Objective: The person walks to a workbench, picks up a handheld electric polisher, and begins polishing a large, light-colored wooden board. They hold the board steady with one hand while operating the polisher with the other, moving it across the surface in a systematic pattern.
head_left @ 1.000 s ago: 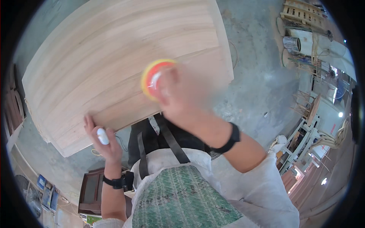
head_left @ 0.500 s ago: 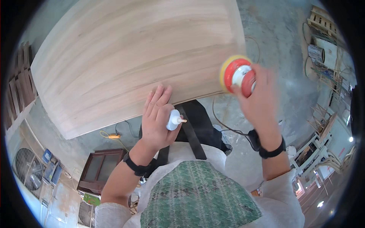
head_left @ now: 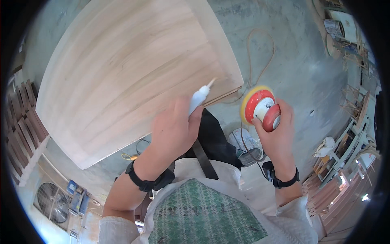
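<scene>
A white squeeze bottle (head_left: 198, 99) with a long thin tip is gripped in my left hand (head_left: 174, 122), its tip angled up and to the right above the near right part of a wide wooden panel (head_left: 134, 65). My right hand (head_left: 277, 132) is wrapped round the red and white top of a round sander (head_left: 262, 107) with a yellow pad edge. The sander is held up off the panel, past its right corner. A dark cord trails from it down by my right wrist.
A bucket (head_left: 245, 146) with stained sides stands on the concrete floor near my legs. A looped cord (head_left: 273, 51) lies right of the panel. Slatted wood (head_left: 26, 130) is at the left, a fan (head_left: 53, 202) lower left, and a cluttered rack (head_left: 345, 142) at the right.
My left hand has lifted off the panel and moved up and right, tilting the bottle's tip upward. My right hand and the sander have shifted slightly lower. The view has turned rightward.
</scene>
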